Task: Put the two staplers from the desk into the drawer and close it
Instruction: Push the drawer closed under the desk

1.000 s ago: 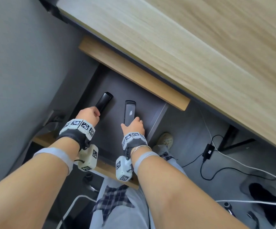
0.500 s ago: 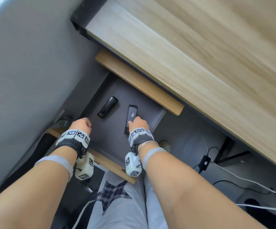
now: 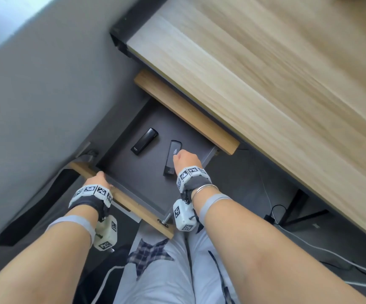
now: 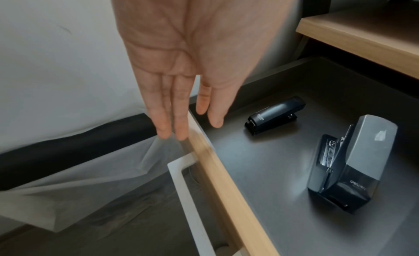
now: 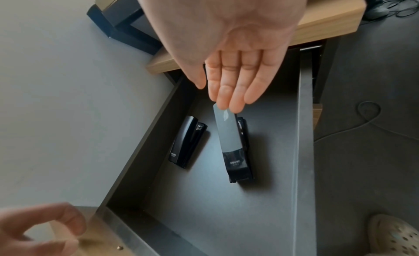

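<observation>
Right hand (image 5: pixel 229 50) flat, fingers straight, holding nothing, fingertips (image 5: pixel 223 98) at the grey stapler's (image 5: pixel 231 143) nose, seemingly releasing it. Black stapler (image 3: pixel 144 144) lies left, frame centre. Left hand (image 3: pixel 97 179), fingers loose, on the drawer front (image 3: pixel 134 207), apparently readying the push.

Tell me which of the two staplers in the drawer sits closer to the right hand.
The larger stapler with the grey top: the right hand hangs right over its tip. The smaller all-black stapler lies apart, on the side toward the left hand.
</observation>
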`<state>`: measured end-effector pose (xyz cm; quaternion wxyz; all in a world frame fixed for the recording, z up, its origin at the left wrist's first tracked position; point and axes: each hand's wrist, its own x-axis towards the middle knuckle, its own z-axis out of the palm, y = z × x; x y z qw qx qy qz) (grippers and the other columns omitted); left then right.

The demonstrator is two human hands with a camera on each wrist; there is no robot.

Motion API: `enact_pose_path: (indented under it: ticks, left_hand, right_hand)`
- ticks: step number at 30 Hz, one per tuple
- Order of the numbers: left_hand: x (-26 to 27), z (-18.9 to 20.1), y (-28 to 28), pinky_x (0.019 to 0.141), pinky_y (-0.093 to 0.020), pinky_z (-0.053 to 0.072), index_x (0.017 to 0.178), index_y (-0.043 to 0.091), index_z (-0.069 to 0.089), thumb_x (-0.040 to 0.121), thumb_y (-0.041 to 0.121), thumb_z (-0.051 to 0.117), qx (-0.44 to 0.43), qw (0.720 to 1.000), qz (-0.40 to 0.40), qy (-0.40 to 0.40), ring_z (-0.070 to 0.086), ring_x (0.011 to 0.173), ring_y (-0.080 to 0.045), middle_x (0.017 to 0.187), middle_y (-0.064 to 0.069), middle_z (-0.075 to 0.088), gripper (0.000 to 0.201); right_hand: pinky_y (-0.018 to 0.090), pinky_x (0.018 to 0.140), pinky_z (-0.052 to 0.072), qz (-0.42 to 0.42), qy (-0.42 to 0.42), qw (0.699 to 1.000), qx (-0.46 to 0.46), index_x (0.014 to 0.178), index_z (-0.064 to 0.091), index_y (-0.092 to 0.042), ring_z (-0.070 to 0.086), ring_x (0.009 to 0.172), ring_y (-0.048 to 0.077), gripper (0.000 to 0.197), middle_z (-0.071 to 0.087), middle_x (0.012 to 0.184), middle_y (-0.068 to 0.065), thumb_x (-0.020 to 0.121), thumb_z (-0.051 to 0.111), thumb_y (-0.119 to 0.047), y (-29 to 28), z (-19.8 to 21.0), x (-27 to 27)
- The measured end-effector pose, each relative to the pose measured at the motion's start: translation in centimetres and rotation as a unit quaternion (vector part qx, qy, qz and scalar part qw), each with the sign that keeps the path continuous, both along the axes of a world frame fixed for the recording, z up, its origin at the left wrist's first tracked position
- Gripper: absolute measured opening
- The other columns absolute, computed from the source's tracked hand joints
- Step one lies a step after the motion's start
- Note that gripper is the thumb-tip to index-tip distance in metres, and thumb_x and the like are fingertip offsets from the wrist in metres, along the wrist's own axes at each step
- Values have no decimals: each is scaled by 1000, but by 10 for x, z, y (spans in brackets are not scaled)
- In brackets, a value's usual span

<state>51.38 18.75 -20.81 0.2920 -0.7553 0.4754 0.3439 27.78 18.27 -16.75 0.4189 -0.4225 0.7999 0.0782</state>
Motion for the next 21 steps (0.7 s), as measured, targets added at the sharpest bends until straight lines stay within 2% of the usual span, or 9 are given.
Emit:
enact_pose_path:
  ticks: [2, 5, 7, 9, 16, 21]
  left_hand:
    - [0, -5, 3, 85, -39, 50, 121, 3, 48, 87, 16, 60, 10, 1000, -4, -4, 61, 103, -37, 116, -22, 61, 38]
    - [1, -12, 7, 86, -39, 53, 114, 5, 53, 83, 11, 62, 10, 1000, -2, -5, 63, 97, -36, 112, -20, 62, 33]
    - [1, -16, 7, 87, -41, 55, 111, 7, 56, 76, 7, 66, 3, 1000, 4, -10, 64, 96, -36, 110, -19, 64, 37]
    - [1, -18, 5, 87, -41, 55, 110, 8, 58, 72, 5, 68, 5, 1000, 8, -12, 63, 97, -37, 110, -19, 65, 40]
    - [-21, -14, -14, 78, -37, 50, 110, 7, 59, 75, 5, 66, -6, 1000, -7, 0, 63, 96, -37, 111, -19, 65, 36]
    - [-47, -11, -31, 87, -45, 54, 117, 6, 48, 76, 4, 64, -35, 999, -8, 1, 62, 97, -40, 111, -23, 62, 44]
  right_hand:
    - [28, 62, 39, 1, -8, 1000, -6, 80, 47, -10, 54, 72, 29, 29, 57, 82, 10, 100, 32, -24, 0, -3, -1]
    - [29, 64, 39, 13, -17, 1000, -3, 76, 47, -13, 52, 75, 29, 31, 55, 85, 10, 101, 32, -24, 2, -6, -4]
    - [29, 67, 41, 16, -24, 1000, 0, 94, 58, -11, 52, 78, 29, 30, 58, 90, 12, 101, 32, -26, 4, -8, -7]
    - [29, 68, 42, 14, -27, 1000, -7, 107, 59, -7, 53, 79, 30, 33, 60, 93, 12, 101, 32, -26, 5, -8, -12]
    - [29, 65, 40, 7, -15, 998, -54, 105, 60, -7, 52, 76, 30, 34, 55, 85, 9, 102, 31, -25, -5, 6, -33]
    - [29, 64, 38, 9, -16, 995, -103, 105, 61, -8, 48, 74, 29, 32, 53, 81, 8, 101, 32, -22, -13, 24, -50]
